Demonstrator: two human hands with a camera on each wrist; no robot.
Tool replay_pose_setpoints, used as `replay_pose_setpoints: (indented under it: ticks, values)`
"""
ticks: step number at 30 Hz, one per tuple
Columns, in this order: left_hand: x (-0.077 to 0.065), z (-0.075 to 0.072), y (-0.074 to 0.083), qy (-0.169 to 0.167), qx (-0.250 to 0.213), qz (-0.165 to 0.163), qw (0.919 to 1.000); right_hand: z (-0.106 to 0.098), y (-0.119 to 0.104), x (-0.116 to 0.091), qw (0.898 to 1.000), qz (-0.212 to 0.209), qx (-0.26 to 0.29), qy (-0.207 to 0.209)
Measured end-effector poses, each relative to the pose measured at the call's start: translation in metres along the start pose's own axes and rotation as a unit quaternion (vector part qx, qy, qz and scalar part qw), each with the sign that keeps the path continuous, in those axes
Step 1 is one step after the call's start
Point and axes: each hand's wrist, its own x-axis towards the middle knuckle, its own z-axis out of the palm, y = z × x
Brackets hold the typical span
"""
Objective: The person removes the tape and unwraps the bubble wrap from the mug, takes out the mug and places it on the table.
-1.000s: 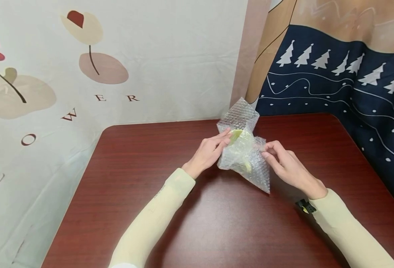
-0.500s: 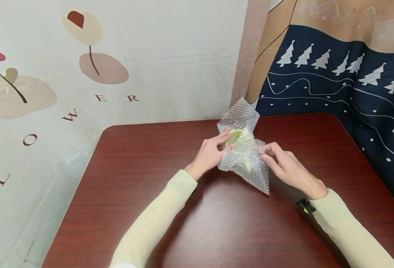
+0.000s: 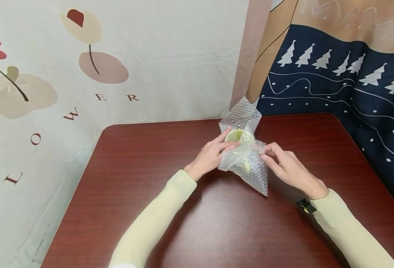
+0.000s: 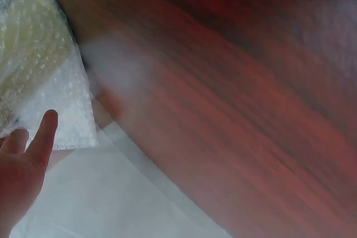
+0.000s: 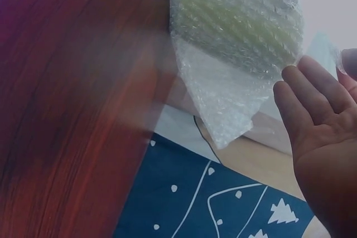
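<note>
Near the table's back edge, a sheet of bubble wrap [image 3: 252, 169] is folded around a pale green, round-rimmed vessel [image 3: 234, 136]. Its rim and part of the inside show between the folds; the rest is hidden under the wrap. From the left, my left hand [image 3: 207, 154] rests against it with fingers extended, one lying across the wrap just below the rim. On the other side, my right hand [image 3: 288, 167] pinches an edge of the wrap between thumb and index finger. In the right wrist view, green shows through the bubble wrap [image 5: 234, 32] beside my right hand [image 5: 329, 121].
The dark red wooden table [image 3: 143, 178] reaches toward me. A pale printed cloth [image 3: 183, 56] hangs behind it, and a navy cloth with white trees [image 3: 317, 85] hangs at the right. One flap of the wrap stands up at the table's back edge.
The front fold of the wrap has come down toward me, uncovering more of the green rim. A left finger has moved right across the wrap. My right hand keeps its pinch almost in place.
</note>
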Motion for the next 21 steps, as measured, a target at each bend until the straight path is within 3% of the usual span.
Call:
replay_pose_setpoints:
  ticks: [12,21]
  values:
    - [0.0,-0.002,0.004,-0.01,0.01,0.001,0.9999,-0.009,-0.005,0.001,0.999,-0.014,0.011,0.031]
    - [-0.001,-0.001,0.003,-0.014,0.006,-0.007,0.9999,-0.009,-0.015,-0.005,0.996,-0.069,0.038,0.033]
